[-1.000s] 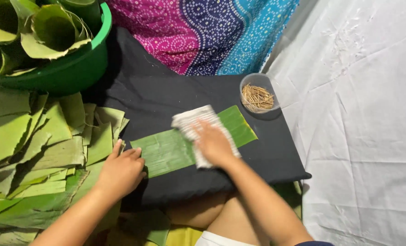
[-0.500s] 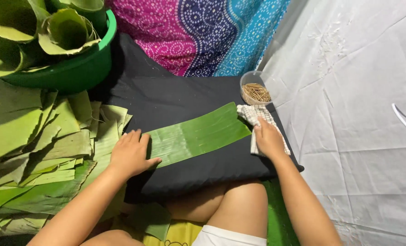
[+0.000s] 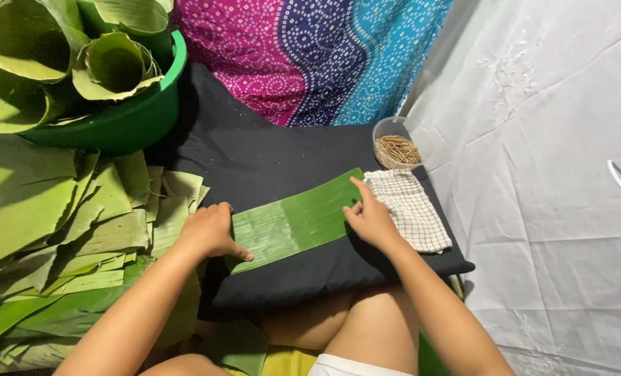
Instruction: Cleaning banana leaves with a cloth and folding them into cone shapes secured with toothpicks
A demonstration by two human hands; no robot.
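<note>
A long green banana leaf strip [image 3: 293,223] lies slanted on a black cushion [image 3: 282,157] in my lap. My left hand [image 3: 209,233] presses down on the strip's left end, fingers curled, one finger stretched along its lower edge. My right hand [image 3: 369,219] rests on the strip's right end with the thumb and a finger at its edge. Just right of that hand a white checked cloth [image 3: 408,209] lies on the cushion, free of my fingers.
A small clear bowl of thin wooden sticks [image 3: 397,146] stands at the cushion's far right corner. A pile of cut leaf pieces [image 3: 66,230] lies at the left. A green tub [image 3: 126,118] with rolled leaves stands at the far left. White sheet covers the right.
My right hand wiped the cloth along the leaf to its right end, left the cloth on the cushion, and came back onto the leaf's right end. The left hand stayed on the left end.
</note>
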